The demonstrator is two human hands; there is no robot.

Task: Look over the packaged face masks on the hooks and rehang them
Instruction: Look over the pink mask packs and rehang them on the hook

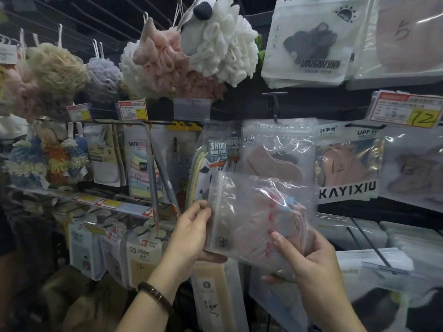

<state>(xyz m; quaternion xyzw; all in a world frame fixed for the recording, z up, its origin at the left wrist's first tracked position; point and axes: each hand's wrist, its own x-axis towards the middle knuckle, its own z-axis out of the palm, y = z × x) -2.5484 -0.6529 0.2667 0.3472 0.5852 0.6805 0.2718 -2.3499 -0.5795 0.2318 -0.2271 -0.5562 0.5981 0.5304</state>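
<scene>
A clear plastic packet with a pink face mask (254, 216) is held sideways in front of the display, off any hook. My left hand (191, 232) pinches its zip-seal end and my right hand (309, 257) grips the opposite lower corner. Behind it, another pink mask packet (278, 149) hangs on a hook (275, 109). A KAYIXIU mask packet (347, 164) hangs to its right. Higher up hangs a white packet with a dark mask (309, 44).
Bath sponges (167, 53) hang in a row at upper left, above bath towel packets (141, 161). A yellow price tag (405, 111) juts out at right. A bare black hook (369, 245) sticks out at lower right over stacked white packets.
</scene>
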